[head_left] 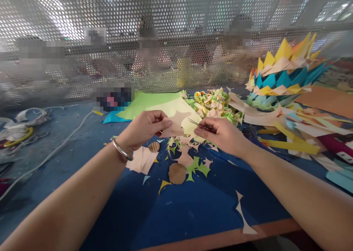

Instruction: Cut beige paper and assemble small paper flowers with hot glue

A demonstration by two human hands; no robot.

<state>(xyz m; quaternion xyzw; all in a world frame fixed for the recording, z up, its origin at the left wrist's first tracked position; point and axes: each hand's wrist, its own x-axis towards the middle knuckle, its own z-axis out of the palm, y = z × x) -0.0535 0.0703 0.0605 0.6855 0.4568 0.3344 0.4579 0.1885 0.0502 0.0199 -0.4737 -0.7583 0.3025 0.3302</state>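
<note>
My left hand (150, 129), with a silver bangle at the wrist, pinches a pale pink piece of paper (176, 123) between thumb and fingers. The paper's right edge has a curved notch. In my right hand (216, 132) is a pair of small scissors (195, 122), its thin dark blades slightly apart and pointing left, close to that edge. My fingers hide the scissors' handles. Beneath the hands lie green and pink paper scraps (197, 166), a round brown cardboard disc (177, 173), a smaller corrugated disc (154, 146) and a stack of pale pink paper (142, 161).
Green sheets (154, 101) lie at the back, beside a heap of small folded paper pieces (213, 102). A layered paper structure (286, 72) stands back right, with paper strips (289, 139) before it. A white cable (52, 153) crosses the left. Behind stands a perforated metal screen (171, 67).
</note>
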